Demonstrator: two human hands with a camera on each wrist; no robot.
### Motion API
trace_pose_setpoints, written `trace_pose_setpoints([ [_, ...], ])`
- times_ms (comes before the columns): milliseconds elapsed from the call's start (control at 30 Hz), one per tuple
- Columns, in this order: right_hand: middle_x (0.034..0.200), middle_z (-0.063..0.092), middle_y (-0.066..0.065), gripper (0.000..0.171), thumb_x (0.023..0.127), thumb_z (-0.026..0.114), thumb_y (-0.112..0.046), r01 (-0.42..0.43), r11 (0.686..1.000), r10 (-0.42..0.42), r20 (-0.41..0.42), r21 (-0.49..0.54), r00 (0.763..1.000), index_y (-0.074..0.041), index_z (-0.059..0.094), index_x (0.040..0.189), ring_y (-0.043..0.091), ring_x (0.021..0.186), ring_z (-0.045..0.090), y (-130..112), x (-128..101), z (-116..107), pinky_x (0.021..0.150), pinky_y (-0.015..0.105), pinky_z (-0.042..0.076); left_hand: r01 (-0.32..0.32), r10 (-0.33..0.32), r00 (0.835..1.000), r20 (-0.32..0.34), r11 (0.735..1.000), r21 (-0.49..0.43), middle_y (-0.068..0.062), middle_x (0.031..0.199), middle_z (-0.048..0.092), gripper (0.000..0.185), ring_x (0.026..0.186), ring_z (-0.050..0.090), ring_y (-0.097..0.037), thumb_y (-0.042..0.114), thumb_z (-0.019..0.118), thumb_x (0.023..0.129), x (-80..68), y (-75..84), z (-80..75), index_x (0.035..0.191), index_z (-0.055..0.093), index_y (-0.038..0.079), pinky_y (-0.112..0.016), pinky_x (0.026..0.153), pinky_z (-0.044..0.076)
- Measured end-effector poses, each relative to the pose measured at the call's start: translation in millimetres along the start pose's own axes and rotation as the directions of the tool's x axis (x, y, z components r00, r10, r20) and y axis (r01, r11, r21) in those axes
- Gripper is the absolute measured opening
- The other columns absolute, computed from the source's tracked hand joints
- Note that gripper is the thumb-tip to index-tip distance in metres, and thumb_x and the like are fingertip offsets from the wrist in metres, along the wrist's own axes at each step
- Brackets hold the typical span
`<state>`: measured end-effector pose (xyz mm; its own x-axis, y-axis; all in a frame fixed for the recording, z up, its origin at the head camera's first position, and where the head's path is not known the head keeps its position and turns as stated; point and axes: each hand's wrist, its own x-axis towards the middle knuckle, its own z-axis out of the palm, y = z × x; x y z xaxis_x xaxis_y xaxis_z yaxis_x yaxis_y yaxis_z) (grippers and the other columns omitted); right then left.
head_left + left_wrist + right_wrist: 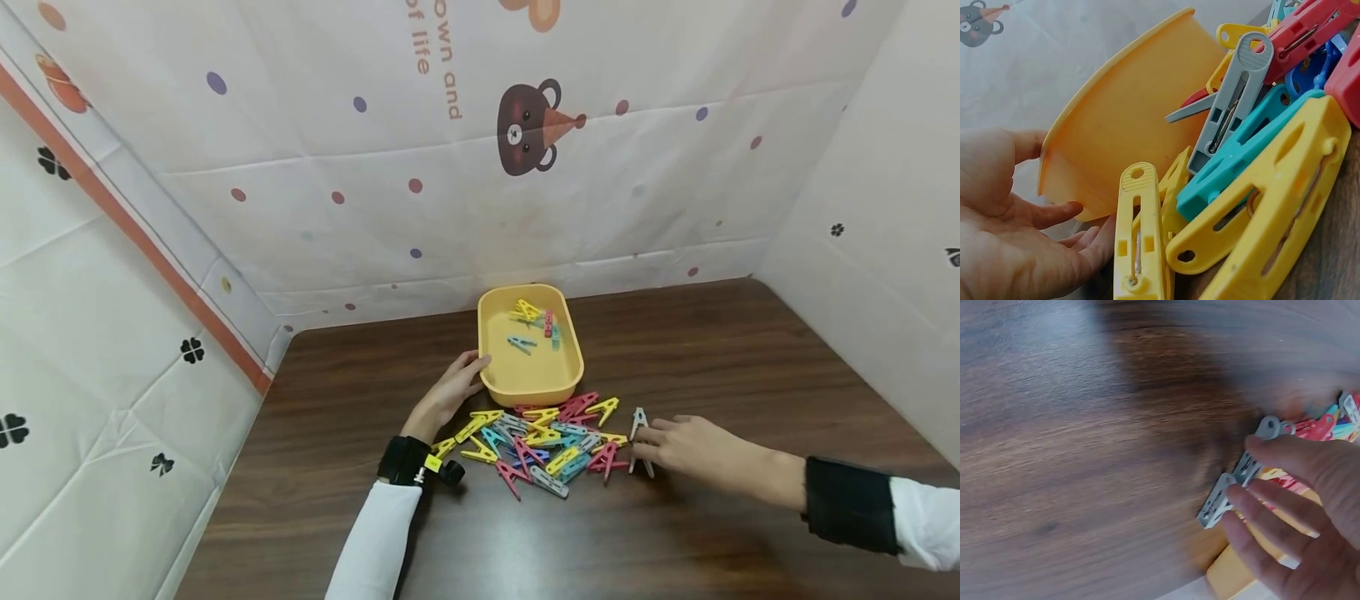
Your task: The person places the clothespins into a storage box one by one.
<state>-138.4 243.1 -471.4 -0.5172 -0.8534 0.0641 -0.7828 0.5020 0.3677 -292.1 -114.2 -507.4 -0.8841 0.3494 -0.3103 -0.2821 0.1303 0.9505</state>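
My left hand (447,390) grips a yellow plastic tray (531,397) at its near left side. In the left wrist view, its thumb goes over the rim and the fingers lie against the outer wall. In front of the tray is a pile of clothespins (564,460) in yellow, red, teal, blue and grey. Right of that pile, my right hand (693,450) reaches down to two grey clothespins. Its thumb tip overlaps one grey clothespin (1266,429), and loosely bent, spread fingers lie beside the other grey clothespin (1215,501).
Inside the tray lie several clothespins, among them a yellow clothespin (527,309) and a red clothespin (548,322). The dark wooden table (360,392) ends at a printed white cloth (375,225) behind the tray, with more cloth on both sides.
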Motion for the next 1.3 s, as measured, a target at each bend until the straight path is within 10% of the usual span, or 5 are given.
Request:
trace_pose_setpoints([
  [300,0.085,0.068,-0.009,0.039,0.075,0.090,-0.032,-0.039,0.974,0.028,0.052,0.221,0.998,-0.021,0.067,0.105,0.007,0.073,0.064,1.4,2.0,3.3,0.054,0.025,0.051,-0.005,0.005,1.000,0.012,1.000,0.002,-0.015,0.162,0.034,0.056,0.153,0.033,-0.032,0.039,0.049,0.108,-3.8,0.2,-0.4,0.154,0.035,0.009,-0.051,0.125,0.030],
  [700,0.080,0.064,-0.019,0.017,0.085,0.082,-0.018,-0.194,0.807,0.110,0.181,0.558,0.977,-0.026,0.068,0.090,-0.009,0.067,0.052,40.6,17.7,-25.7,0.054,0.018,0.045,0.001,-0.001,1.000,0.009,1.000,-0.004,-0.015,0.160,0.035,0.055,0.153,0.034,-0.031,0.038,0.049,0.108,-3.2,1.3,-2.0,0.153,0.035,0.009,-0.051,0.125,0.031],
  [900,0.089,0.075,-0.009,0.015,0.087,0.079,-0.009,-0.214,0.687,0.266,0.034,0.695,0.963,-0.020,0.073,0.097,-0.003,0.071,0.063,87.1,62.8,-56.4,0.061,0.018,0.055,-0.003,0.003,1.000,0.009,1.000,-0.004,-0.014,0.161,0.035,0.056,0.153,0.034,-0.030,0.038,0.050,0.108,-1.6,1.1,0.8,0.154,0.035,0.010,-0.050,0.125,0.032],
  [1033,0.094,0.077,0.006,0.014,0.090,0.077,-0.006,-0.235,0.642,0.457,-0.118,0.730,0.882,-0.006,0.074,0.104,0.015,0.080,0.071,122.8,110.4,-64.3,0.069,0.021,0.056,-0.015,0.015,1.000,0.012,1.000,-0.011,-0.014,0.159,0.037,0.056,0.152,0.035,-0.030,0.038,0.051,0.108,1.3,-1.2,3.3,0.153,0.036,0.009,-0.049,0.125,0.032],
  [1300,0.102,0.072,0.028,0.024,0.095,0.070,-0.010,-0.395,0.336,0.711,0.045,0.855,0.702,0.009,0.071,0.109,0.023,0.077,0.069,165.0,208.7,-40.5,0.062,0.013,0.051,-0.011,0.011,1.000,0.002,1.000,-0.010,-0.015,0.159,0.038,0.053,0.152,0.035,-0.030,0.036,0.049,0.109,0.2,0.2,0.7,0.152,0.037,0.008,-0.050,0.125,0.031],
])
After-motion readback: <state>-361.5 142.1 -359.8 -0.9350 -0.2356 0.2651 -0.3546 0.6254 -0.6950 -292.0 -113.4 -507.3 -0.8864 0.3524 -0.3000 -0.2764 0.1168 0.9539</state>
